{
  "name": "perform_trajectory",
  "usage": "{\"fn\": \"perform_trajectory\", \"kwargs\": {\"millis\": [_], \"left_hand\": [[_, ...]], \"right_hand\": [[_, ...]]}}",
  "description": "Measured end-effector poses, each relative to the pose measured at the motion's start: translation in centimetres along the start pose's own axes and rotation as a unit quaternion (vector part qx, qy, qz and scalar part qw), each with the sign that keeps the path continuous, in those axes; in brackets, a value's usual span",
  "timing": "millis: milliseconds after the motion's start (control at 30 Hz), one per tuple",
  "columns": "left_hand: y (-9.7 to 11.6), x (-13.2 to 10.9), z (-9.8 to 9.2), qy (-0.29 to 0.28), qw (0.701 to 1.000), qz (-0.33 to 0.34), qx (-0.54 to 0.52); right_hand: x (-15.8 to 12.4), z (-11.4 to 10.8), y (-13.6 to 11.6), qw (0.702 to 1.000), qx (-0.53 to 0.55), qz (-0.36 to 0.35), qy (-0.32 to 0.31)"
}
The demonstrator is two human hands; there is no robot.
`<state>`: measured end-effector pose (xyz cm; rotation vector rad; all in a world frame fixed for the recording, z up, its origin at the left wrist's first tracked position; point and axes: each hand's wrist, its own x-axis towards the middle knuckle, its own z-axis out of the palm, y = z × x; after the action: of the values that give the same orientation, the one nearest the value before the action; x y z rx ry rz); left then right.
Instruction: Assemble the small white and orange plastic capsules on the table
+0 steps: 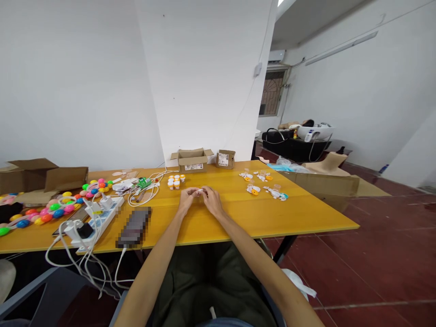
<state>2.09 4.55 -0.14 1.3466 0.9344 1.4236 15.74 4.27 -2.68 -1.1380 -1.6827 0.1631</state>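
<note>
My left hand (187, 198) and my right hand (211, 200) meet over the middle of the yellow table (238, 215), fingertips pinched together on a small white part (200, 191) between them. Just beyond, a cluster of small orange-and-white pieces (175, 180) stands upright on the table. To the right lie scattered white, orange and blue parts (262, 184). The small part is too tiny to name.
A white power strip (102, 218) with plugs and trailing cables, and a dark phone (134, 227), lie at left. Colourful plastic balls (51, 211) spread at far left. Open cardboard boxes (192, 160) sit at the back. A large flat carton (327, 181) leans at the table's right end.
</note>
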Motion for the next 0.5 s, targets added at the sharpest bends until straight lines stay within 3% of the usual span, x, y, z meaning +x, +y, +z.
{"fn": "perform_trajectory", "kwargs": {"millis": [300, 500], "left_hand": [[-0.21, 0.07, -0.12, -0.005, 1.000, 0.004, 0.014], [-0.40, 0.25, -0.18, -0.006, 1.000, 0.004, 0.019]], "right_hand": [[-0.16, -0.13, -0.31, 0.998, -0.058, 0.014, -0.020], [-0.03, -0.33, -0.69, 0.999, -0.038, 0.026, -0.013]]}}
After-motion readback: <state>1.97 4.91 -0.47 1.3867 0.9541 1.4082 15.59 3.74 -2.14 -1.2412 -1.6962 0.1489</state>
